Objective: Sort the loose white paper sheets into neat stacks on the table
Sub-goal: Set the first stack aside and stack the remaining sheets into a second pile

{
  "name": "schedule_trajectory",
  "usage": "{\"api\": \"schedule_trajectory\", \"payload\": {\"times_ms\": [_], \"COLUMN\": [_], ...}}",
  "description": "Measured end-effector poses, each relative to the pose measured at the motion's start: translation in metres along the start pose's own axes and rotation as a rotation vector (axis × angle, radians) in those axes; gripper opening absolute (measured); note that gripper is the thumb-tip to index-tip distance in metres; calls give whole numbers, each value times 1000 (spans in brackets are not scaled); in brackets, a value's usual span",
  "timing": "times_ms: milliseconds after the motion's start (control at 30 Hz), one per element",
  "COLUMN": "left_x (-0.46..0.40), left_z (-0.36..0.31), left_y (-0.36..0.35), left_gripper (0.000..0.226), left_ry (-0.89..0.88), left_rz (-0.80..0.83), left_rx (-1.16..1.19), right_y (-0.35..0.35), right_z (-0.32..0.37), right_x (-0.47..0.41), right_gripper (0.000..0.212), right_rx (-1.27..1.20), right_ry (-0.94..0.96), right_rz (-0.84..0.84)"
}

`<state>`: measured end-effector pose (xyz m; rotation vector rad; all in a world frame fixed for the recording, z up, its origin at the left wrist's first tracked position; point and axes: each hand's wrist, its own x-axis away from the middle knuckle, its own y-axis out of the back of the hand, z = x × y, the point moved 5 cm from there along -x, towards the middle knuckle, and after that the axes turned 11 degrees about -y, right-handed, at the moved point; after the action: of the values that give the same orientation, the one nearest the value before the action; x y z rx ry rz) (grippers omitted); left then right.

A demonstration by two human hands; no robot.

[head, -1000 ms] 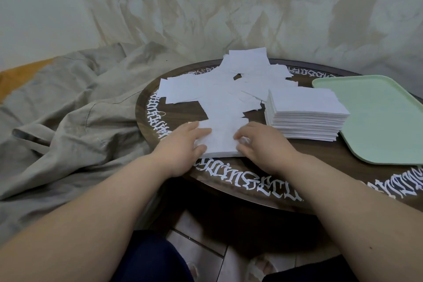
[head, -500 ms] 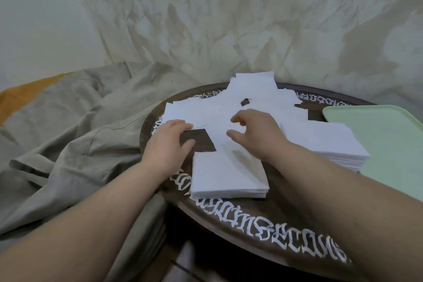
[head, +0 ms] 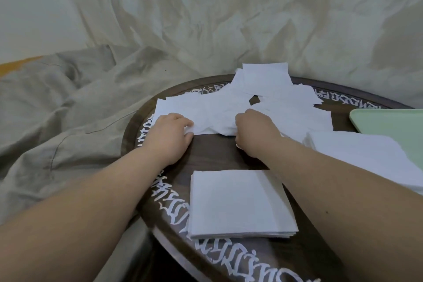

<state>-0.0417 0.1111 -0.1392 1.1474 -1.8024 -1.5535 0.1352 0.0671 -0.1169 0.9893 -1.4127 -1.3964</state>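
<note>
Paper squared into a small neat stack (head: pixel 241 204) lies nearest, just behind the two wrists and between the forearms, on the dark round table (head: pixel 217 155) with white lettering round its rim. Ahead of it a bare strip of tabletop separates the stack from both hands. The left hand (head: pixel 170 136) rests at the near left edge of the loose white sheets (head: pixel 212 112), its fingers curled and pinching the edge of a sheet, which bunches up under the fingertips. The right hand (head: pixel 254 133) sits close to the right of the left one, knuckles up, fingers curled down onto the same crumpled near edge; it grips the paper too. To the right of the right forearm a taller, wider stack (head: pixel 366 155) of white sheets stands, and beyond that, further right, the corner of a pale green tray (head: pixel 393 121). Past both hands the loose sheets spread in an overlapping scatter toward the table's far rim, a few hanging over it. Left of the left arm and behind the table lies rumpled beige cloth (head: pixel 68 103).
</note>
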Motion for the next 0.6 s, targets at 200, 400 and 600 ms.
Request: {"api": "schedule_trajectory", "payload": {"times_ms": [200, 400, 600], "left_x": [-5, 0, -8], "left_z": [3, -25, -67], "left_y": [-4, 34, 23], "left_gripper": [35, 49, 34], "left_ry": [-35, 141, 291], "left_rz": [63, -182, 22], "left_rx": [-53, 476, 1363], "right_y": [20, 34, 45], "right_z": [-13, -9, 11], "right_x": [2, 16, 38], "right_gripper": [7, 25, 17], "right_rx": [-362, -490, -572], "right_ry": [-89, -12, 232], "right_rz": [-193, -277, -266]}}
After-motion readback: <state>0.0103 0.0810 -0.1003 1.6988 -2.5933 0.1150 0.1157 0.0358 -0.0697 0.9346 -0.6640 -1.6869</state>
